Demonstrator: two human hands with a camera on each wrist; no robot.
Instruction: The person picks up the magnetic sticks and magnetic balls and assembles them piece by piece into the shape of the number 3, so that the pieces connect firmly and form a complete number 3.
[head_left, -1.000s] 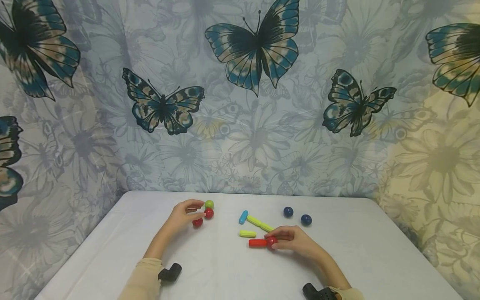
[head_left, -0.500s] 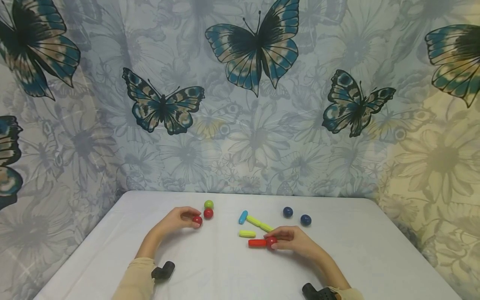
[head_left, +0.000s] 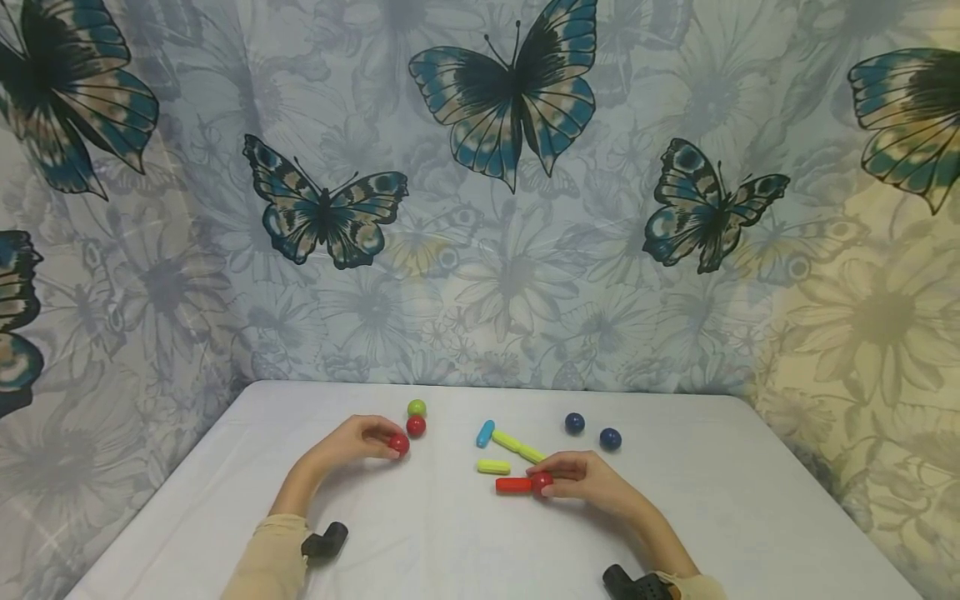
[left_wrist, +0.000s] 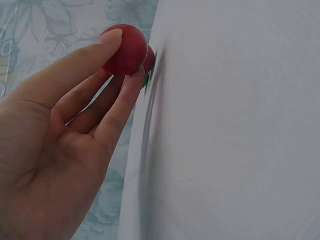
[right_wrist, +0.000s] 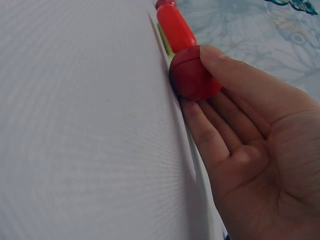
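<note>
My left hand (head_left: 354,440) pinches a red ball (left_wrist: 125,49) between thumb and fingers, near the table's left side. Just behind it lie another red ball (head_left: 416,426) and a green ball (head_left: 417,407). Over on the right, my right hand (head_left: 588,479) grips a second red ball (right_wrist: 192,75) with thumb and fingertips. A red stick (head_left: 513,485) lies on the cloth with its right end against that ball. Beyond the red stick are a short yellow-green stick (head_left: 493,467) and a longer yellow-green piece (head_left: 517,446), whose near end reaches my right fingers.
A blue stick (head_left: 486,433) touches the far end of the longer yellow-green piece. Two dark blue balls (head_left: 574,423) sit at the back right. The white table (head_left: 420,542) ends at a butterfly-print cloth wall (head_left: 517,292).
My left hand has come back from the rear red ball to the nearer one, taken hold of it and shifted it slightly right. The right hand keeps its place.
</note>
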